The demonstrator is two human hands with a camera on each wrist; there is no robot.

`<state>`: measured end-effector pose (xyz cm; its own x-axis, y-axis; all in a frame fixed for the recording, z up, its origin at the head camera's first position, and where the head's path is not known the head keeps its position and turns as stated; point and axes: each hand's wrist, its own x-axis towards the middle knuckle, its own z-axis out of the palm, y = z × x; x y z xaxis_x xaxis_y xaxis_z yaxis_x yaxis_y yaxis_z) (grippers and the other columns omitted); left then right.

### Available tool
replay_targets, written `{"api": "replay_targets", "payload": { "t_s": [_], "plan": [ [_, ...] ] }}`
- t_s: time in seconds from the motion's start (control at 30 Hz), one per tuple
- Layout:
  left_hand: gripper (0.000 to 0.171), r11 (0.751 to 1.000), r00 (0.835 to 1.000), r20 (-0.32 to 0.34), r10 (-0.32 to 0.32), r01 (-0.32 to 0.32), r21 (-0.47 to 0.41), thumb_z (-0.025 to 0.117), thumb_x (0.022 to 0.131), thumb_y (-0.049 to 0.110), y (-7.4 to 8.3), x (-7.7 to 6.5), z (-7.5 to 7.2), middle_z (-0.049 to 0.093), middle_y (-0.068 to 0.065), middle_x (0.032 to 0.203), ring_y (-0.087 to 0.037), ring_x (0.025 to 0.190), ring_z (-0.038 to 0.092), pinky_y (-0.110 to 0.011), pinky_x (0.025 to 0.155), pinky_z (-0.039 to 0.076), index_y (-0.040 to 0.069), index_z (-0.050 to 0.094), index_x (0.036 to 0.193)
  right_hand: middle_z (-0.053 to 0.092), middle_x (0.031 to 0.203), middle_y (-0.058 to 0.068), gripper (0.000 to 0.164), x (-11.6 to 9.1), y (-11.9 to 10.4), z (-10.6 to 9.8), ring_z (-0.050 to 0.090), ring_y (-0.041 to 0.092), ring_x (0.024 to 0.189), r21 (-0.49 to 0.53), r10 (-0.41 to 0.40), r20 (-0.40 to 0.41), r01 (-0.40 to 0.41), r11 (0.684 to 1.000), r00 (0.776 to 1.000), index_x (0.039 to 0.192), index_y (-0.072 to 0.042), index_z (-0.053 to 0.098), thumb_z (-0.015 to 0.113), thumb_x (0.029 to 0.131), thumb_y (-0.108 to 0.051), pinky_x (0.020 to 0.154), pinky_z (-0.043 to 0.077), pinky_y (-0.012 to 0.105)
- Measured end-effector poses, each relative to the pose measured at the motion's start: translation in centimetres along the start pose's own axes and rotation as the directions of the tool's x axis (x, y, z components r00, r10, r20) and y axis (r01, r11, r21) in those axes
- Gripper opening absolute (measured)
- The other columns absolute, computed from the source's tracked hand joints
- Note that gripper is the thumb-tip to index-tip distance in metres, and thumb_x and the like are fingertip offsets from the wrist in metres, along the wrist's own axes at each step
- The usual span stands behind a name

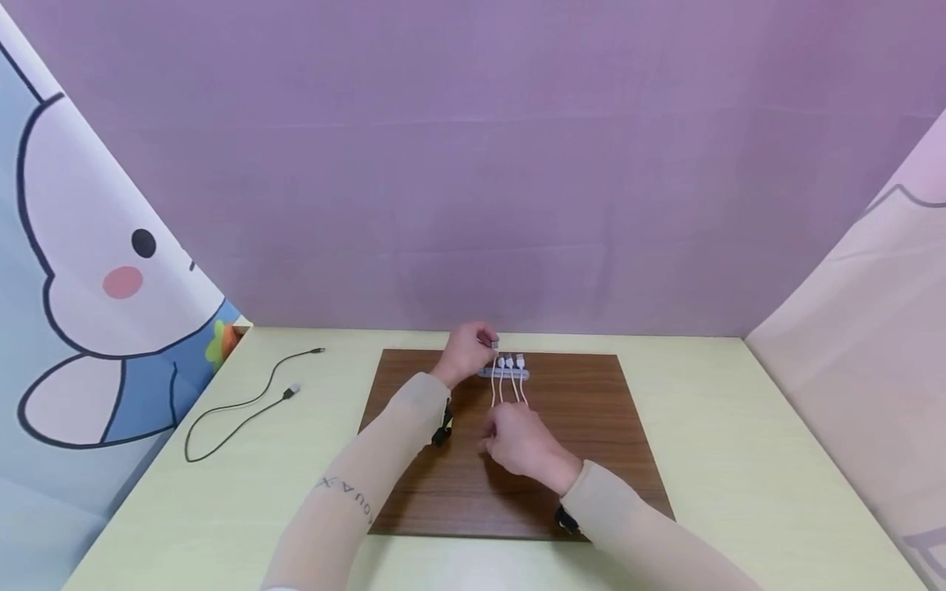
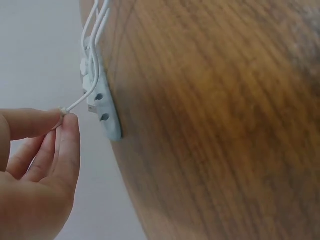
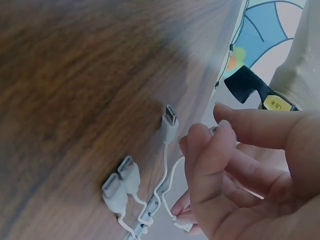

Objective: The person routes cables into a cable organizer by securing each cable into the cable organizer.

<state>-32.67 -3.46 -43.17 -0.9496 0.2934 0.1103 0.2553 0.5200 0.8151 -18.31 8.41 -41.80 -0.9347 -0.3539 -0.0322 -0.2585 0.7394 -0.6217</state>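
My left hand pinches the USB plug end of a short white cable between thumb and fingertips, beside a pale blue cable clip strip. That strip lies near the far edge of a brown wood-grain board. In its slots sit several white cables, their USB plugs pointing away. My right hand, lower over the board, pinches the same cable's other end; only a small metal tip shows between the fingers. Three loose USB-C ends, one being a white connector, show in the right wrist view.
A thin black cable with a black plug lies curved on the pale yellow table, left of the board. Behind the table hangs a purple cloth. A cartoon-printed cloth stands at the left, a pale pink one at the right.
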Motion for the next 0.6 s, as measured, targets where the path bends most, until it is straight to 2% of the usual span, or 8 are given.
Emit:
{"api": "replay_targets", "payload": {
  "t_s": [0.13,0.37,0.6],
  "plan": [
    [0.015,0.999,1.0,0.004,-0.017,0.017,0.032,0.07,0.088,-0.004,-0.23,0.11,0.46,0.066,-0.01,0.094,-0.023,0.088,0.062,-0.033,0.08,0.054,0.001,0.069,0.102,0.066,0.077,0.001,0.008,0.08,0.15,0.09,0.056,0.011,0.059,-0.028,-0.009,-0.008,0.009,1.0,1.0,0.087,-0.003,0.075,0.079,0.087,-0.01,0.053,0.049,0.028],
    [0.012,0.997,1.0,0.0,-0.027,0.027,0.078,0.07,0.089,-0.003,-0.7,0.21,0.73,0.066,-0.01,0.094,-0.023,0.089,0.061,-0.035,0.081,0.053,0.002,0.068,0.1,0.067,0.074,0.0,0.009,0.15,0.14,0.17,0.056,0.011,0.058,-0.057,0.017,0.025,-0.015,0.998,1.0,0.086,-0.005,0.076,0.079,0.088,-0.013,0.053,0.049,0.028],
    [0.013,0.992,0.999,0.022,-0.036,0.033,0.124,0.07,0.09,-0.002,-0.99,0.37,1.03,0.065,-0.009,0.095,-0.023,0.089,0.06,-0.034,0.079,0.054,0.004,0.068,0.101,0.066,0.068,-0.003,0.011,0.15,0.22,0.36,0.055,0.009,0.059,-0.117,-0.012,0.048,0.018,0.993,0.999,0.078,-0.007,0.075,0.079,0.087,-0.013,0.057,0.048,0.027]
  ]
}}
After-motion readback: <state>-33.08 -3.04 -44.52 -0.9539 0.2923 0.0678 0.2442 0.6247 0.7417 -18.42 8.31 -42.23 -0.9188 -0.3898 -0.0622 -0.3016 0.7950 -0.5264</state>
